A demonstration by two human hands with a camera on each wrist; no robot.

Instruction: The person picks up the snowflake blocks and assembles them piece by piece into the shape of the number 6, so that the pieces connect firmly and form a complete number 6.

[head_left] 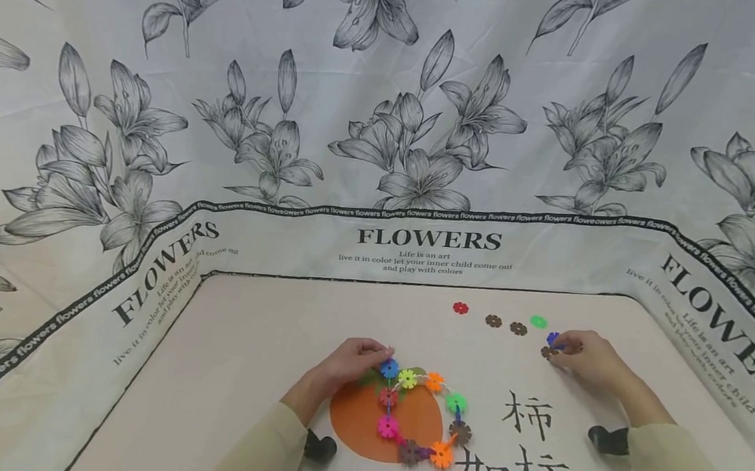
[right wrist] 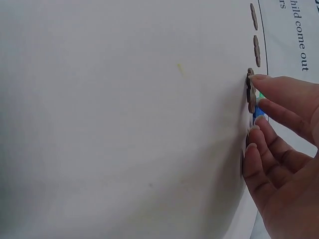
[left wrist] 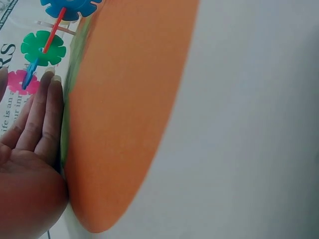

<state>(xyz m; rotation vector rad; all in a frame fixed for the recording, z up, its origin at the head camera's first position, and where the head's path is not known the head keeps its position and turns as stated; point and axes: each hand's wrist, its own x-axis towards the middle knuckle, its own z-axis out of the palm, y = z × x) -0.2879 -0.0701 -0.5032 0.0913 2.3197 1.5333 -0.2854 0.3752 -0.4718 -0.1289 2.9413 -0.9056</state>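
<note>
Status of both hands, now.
Left hand: fingertips at a blue disc; whether holding it cannot be told.
Right hand: closed, pinching a brown disc.

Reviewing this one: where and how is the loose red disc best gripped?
Probably by opposite edges of its notched rim, thumb and fingertip coming down from above on the near side. The red disc appears to lie flat, offering little height to grip, and stands apart from the brown discs, so its edge looks free.

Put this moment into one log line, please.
left fingers: at blue disc of looped chain; right fingers: on brown disc; chain: partly over orange print; apart: red disc, two more brown discs, green disc
</note>
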